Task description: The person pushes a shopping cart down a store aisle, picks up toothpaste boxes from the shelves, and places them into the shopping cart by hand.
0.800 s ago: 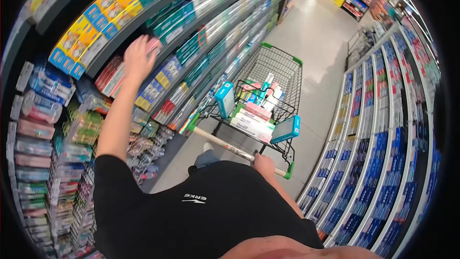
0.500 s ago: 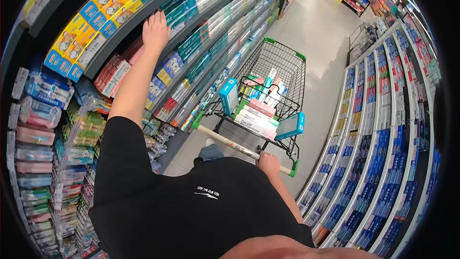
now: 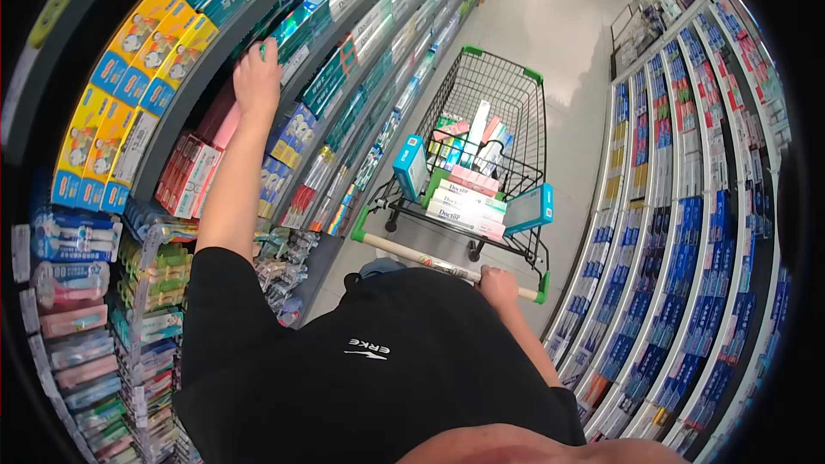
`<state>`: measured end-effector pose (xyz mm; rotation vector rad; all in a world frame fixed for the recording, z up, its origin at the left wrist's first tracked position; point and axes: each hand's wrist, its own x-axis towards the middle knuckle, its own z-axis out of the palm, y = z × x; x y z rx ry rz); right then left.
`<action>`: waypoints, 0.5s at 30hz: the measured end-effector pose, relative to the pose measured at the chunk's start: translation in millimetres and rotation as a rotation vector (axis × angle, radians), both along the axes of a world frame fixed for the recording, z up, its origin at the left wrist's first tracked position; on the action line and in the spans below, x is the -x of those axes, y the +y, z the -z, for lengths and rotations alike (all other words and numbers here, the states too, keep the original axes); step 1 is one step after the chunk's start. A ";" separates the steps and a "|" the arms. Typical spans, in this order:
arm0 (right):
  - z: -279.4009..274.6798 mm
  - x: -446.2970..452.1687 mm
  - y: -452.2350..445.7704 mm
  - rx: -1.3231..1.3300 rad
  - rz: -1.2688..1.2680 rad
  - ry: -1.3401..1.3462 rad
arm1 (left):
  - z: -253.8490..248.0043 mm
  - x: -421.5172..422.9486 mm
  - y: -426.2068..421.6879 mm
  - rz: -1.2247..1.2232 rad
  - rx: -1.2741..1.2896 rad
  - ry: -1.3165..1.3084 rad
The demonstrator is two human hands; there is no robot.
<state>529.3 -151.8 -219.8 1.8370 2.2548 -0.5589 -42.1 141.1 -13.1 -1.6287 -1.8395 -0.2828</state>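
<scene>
My left hand (image 3: 258, 84) reaches over a shelf edge, its fingers closed at the near end of a teal toothpaste box (image 3: 301, 24). Part of the box and my fingertips are hidden from view. Low on the right, my right hand (image 3: 497, 287) wraps around the pale handle (image 3: 412, 256) of a shopping cart (image 3: 537, 133). White "Doctor" toothpaste boxes (image 3: 460, 210) are stacked at the cart's near end. Behind them, several more boxes and packs lie in the wire basket.
Yellow-and-blue boxes (image 3: 129, 90) fill the shelf left of my left hand. Packaged toothbrushes (image 3: 77, 322) hang at lower left. Shelves of blue boxes (image 3: 653, 309) line the right side. The aisle floor (image 3: 533, 17) runs ahead beyond the cart.
My left hand has shifted slightly left and down in view, and its fingers have curled around the teal box's end. My right hand stays on the handle. The view has shifted a little.
</scene>
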 end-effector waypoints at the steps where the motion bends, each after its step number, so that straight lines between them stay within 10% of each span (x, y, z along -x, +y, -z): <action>1: -1.4 1.1 2.7 -0.007 -0.010 0.001 | -1.2 1.0 -0.6 0.066 -0.035 -0.017; 10: -21.2 9.5 28.8 0.221 -0.011 0.149 | 71.9 -93.7 -64.8 0.788 0.089 -0.381; 15: -61.5 23.2 52.9 -0.347 0.145 0.399 | 146.2 -171.9 -127.4 1.167 0.426 -0.584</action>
